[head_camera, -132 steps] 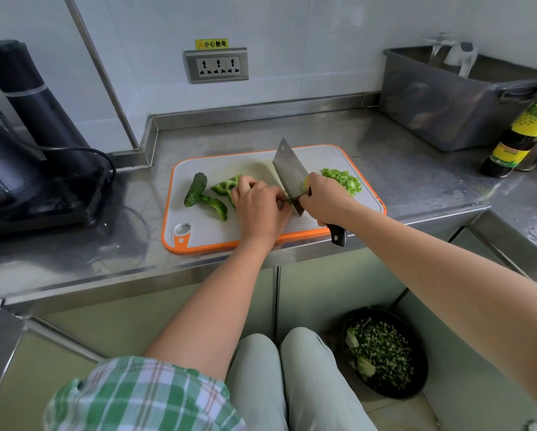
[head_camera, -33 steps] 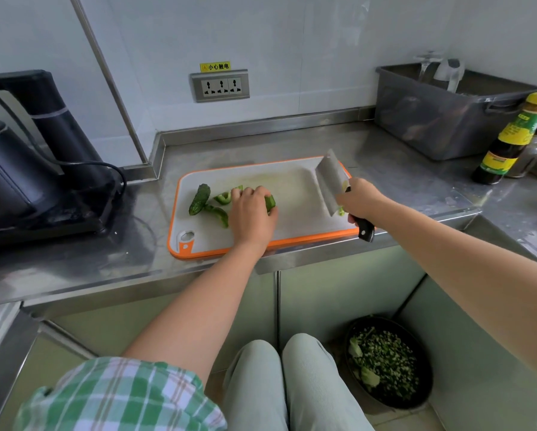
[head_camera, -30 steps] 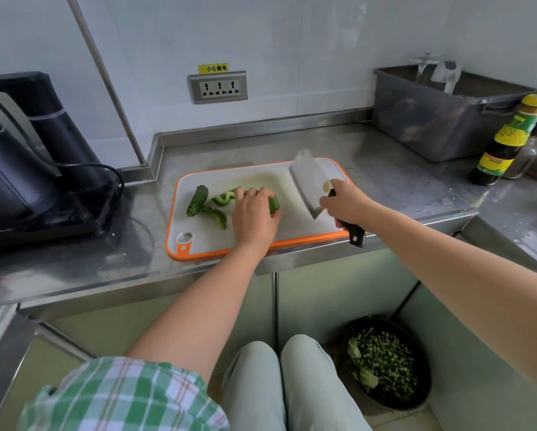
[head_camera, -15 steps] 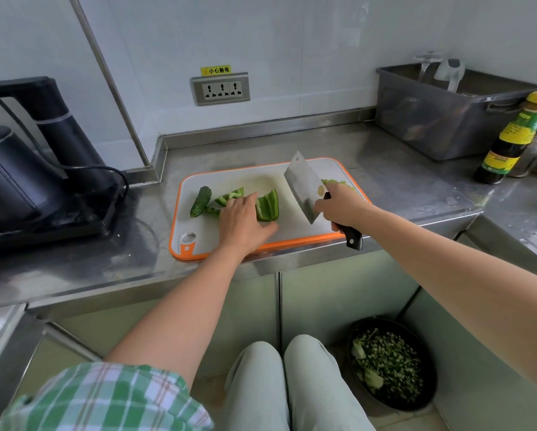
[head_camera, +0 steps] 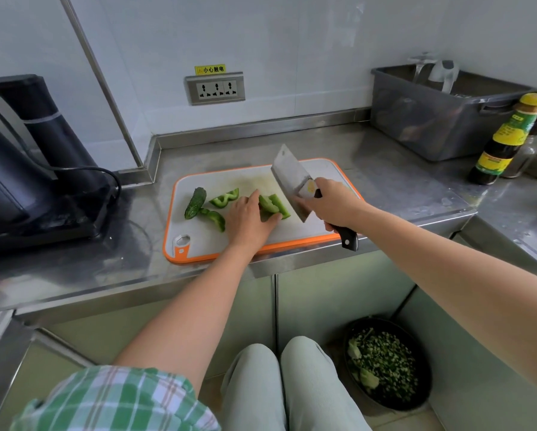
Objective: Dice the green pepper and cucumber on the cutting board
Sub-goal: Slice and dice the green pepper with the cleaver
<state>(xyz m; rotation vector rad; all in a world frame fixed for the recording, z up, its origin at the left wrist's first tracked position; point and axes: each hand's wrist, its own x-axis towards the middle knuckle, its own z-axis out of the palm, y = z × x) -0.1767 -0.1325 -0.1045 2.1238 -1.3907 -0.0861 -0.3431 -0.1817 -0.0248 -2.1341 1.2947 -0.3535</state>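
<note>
I am midway through the dicing, and the green pepper is the job in hand. From the left of the cutting board (head_camera: 198, 244) on the steel desk (head_camera: 385, 181): the cucumber (head_camera: 195, 202), a short dark stub, lies uncut at the far left edge. Two loose pepper strips (head_camera: 225, 198) lie just beside it, one touching its near end. My left hand (head_camera: 248, 217) lies next, fingers fairly straight. It presses down the left end of a larger green pepper piece (head_camera: 275, 206), with the thumb along that piece's near side. Just right of it the cleaver (head_camera: 293, 178) stands tilted, heel low by the board and tip raised. I cannot tell whether its edge touches the pepper. My right hand (head_camera: 332, 203) is wrapped tight round the cleaver's handle.

I judge the next move to be a row of narrow cuts across this piece. That calls for curling the left fingertips back from the blade's path and walking the hand leftward as the cuts advance. The strips and the cucumber remain to be diced after that.

As for writing, a yellow sign (head_camera: 210, 69) above the wall socket (head_camera: 215, 88) reads 小心触电. A yellow mark sits on the blade near my grip, and I cannot read it. On the far right a dark bottle (head_camera: 506, 141) carries a yellow and green label whose print is too small to make out
</note>
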